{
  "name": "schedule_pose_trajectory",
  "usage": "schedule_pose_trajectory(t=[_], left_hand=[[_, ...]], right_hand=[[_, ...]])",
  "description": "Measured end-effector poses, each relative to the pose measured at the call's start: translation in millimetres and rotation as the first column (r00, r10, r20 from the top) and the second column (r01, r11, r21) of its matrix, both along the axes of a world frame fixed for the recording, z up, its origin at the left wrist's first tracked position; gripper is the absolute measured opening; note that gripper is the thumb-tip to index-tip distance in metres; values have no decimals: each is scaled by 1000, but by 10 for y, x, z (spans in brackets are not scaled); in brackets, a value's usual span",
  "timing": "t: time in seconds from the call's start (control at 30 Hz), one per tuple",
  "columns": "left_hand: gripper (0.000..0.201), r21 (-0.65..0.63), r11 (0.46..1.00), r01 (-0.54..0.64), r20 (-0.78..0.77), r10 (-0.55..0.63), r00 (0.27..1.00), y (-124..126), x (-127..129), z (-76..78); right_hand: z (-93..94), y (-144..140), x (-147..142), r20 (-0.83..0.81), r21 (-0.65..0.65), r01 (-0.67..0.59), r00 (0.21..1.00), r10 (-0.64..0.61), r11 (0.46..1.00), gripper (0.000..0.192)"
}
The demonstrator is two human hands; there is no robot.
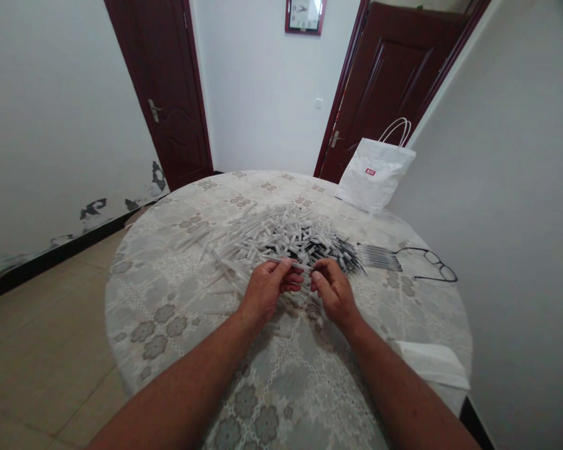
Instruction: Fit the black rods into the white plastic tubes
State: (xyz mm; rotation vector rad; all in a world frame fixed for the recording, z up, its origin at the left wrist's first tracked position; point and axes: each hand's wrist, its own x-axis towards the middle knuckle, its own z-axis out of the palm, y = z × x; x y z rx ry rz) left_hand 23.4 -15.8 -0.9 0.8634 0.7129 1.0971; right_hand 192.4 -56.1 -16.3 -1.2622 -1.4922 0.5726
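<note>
My left hand (267, 284) pinches a slender tube (301, 266) in front of the loose pile (281, 231); my right hand (334, 292) curls at its right end, whether gripping I can't tell; a slack pinch could drop it among the others

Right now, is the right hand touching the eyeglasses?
Apart. The head view shows patterned tablecloth between the right hand and the eyeglasses, which lie farther right.
</note>
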Motion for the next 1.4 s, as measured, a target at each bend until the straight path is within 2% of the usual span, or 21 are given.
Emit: schedule_pose_trajectory(t=[0.1,0.4,0.63,0.77,0.93,1.0,1.1,1.17,1.27,1.33,1.4], left_hand=[[37,-9,1000,-2,-11,2,1000,-10,1,22],[38,9,1000,3,-26,-3,1000,-13,12,8],[41,28,999,19,-22,-18,1000,-7,8,-34],[41,38,999,33,-44,-31,999,8,-5,-34],[41,67,997,43,-87,-38,995,4,-17,0],[40,73,997,39,-88,-33,996,1,-17,6],[40,94,995,34,-114,-24,993,-1,-20,13],[40,126,991,41,-165,-20,986,2,-35,27],[37,218,974,65,-287,0,958,14,-78,59],[30,326,941,89,-388,47,920,25,-111,67],[21,460,879,127,-486,130,864,37,-133,45]], right_hand=[[30,-10,-9,48,-12,6,999,-6,1000,18],[28,9,-7,80,-38,0,997,3,999,41],[33,-11,-10,71,-8,12,997,-11,1000,25],[61,-23,-12,102,-19,16,995,-14,1000,37],[56,-8,3,59,-60,-15,998,19,998,47],[47,1,1,31,-50,-22,999,24,999,44],[62,-3,-7,34,-28,-32,999,33,999,30],[103,-21,1,82,-24,-30,996,32,999,25],[195,-52,65,152,-14,-6,988,8,1000,29],[253,-55,152,153,10,54,987,-55,999,32],[295,-35,267,96,51,157,982,-162,986,28]])
